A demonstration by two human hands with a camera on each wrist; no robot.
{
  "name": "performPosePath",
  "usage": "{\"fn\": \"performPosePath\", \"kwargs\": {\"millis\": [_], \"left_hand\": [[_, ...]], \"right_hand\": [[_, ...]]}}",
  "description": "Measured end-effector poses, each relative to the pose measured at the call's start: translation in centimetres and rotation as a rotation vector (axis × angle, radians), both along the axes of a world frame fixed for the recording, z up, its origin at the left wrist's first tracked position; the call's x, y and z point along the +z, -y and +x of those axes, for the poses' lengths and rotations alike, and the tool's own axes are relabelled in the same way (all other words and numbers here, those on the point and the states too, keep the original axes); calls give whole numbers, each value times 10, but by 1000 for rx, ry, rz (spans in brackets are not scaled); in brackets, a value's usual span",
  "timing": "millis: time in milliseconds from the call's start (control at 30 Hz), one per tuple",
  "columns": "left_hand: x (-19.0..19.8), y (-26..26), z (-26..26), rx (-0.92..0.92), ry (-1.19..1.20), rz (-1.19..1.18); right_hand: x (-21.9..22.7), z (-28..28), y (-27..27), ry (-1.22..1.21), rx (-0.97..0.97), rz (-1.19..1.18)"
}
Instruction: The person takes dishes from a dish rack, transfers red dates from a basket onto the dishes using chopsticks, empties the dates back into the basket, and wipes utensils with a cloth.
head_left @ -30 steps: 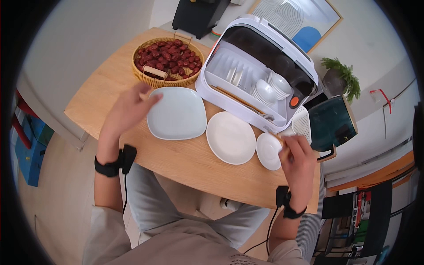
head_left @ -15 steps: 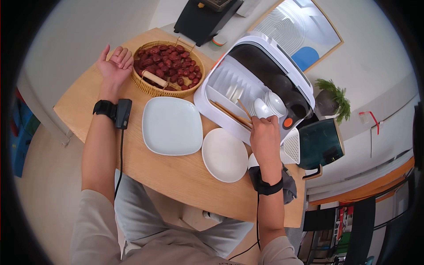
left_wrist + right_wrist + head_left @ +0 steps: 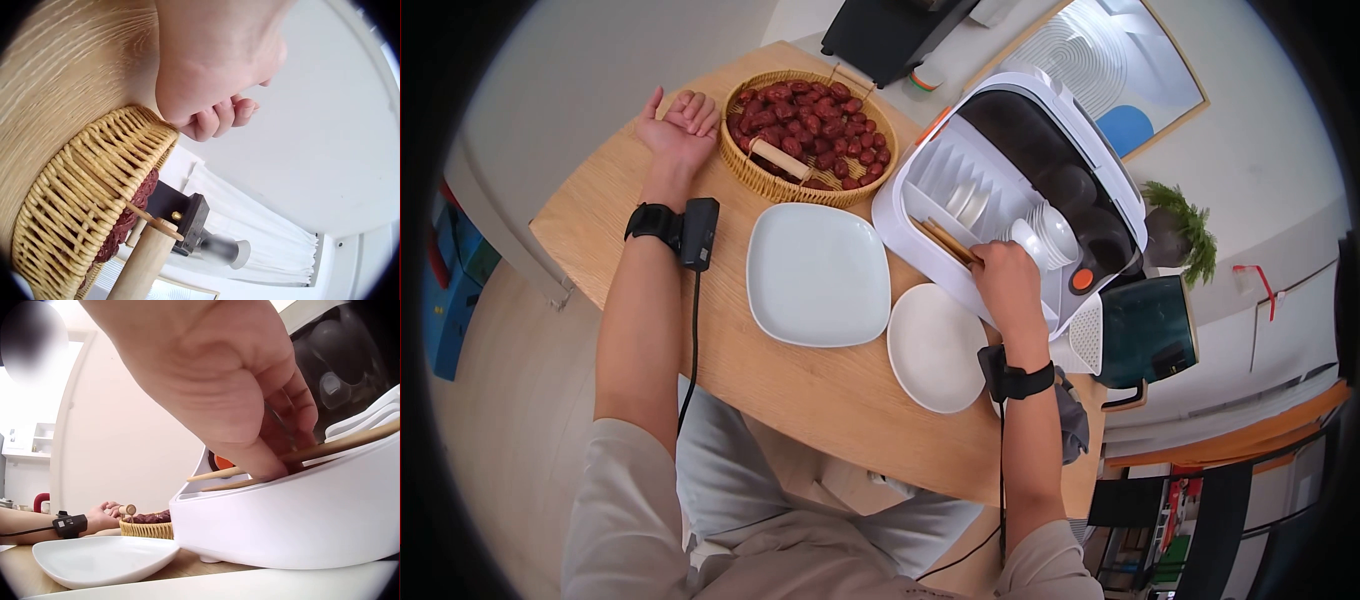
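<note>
At the front compartment of a white dish box (image 3: 903, 235), my right hand (image 3: 1009, 285) pinches wooden chopsticks (image 3: 945, 240). In the right wrist view, the thumb and fingers of the right hand (image 3: 250, 400) are down among the chopsticks (image 3: 356, 440), which lie along the compartment; their contact is partly hidden. White bowls (image 3: 1052, 235) and small dishes (image 3: 968, 203) stand inside the box. My left hand (image 3: 680, 132) lies palm up beside the wicker basket (image 3: 752, 182) of red dates, fingers loosely curled and holding nothing, as the left hand (image 3: 219, 75) also shows in the left wrist view.
On the wooden table (image 3: 800, 400) are a square plate (image 3: 818, 275) and a round white plate (image 3: 935, 348) before the box. A green pitcher (image 3: 1148, 330), a perforated white holder (image 3: 1085, 335) and a grey cloth (image 3: 1072, 415) are at the right. The box's dark lid is raised.
My right hand has moved from above the small plate up to the box, and the chopstick it held now lies lower in the compartment. My left hand has moved from the square plate to beside the basket.
</note>
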State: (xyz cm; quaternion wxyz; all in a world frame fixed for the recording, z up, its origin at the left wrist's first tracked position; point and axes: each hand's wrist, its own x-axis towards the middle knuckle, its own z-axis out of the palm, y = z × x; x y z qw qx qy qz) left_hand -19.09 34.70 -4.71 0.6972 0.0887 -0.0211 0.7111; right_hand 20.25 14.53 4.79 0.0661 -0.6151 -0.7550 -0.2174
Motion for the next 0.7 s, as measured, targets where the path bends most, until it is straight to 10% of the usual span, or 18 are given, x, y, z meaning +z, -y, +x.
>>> {"fn": "performPosePath", "kwargs": {"millis": [400,600,700], "left_hand": [[3,3,-2,29,-39,-75],[-7,-4,-3,48,-17,-32],[-1,-1,-4,57,-29,-52]], "right_hand": [[27,33,13,-495,17,-213],[38,118,25,-357,-316,-55],[31,130,16,-749,-463,-243]]}}
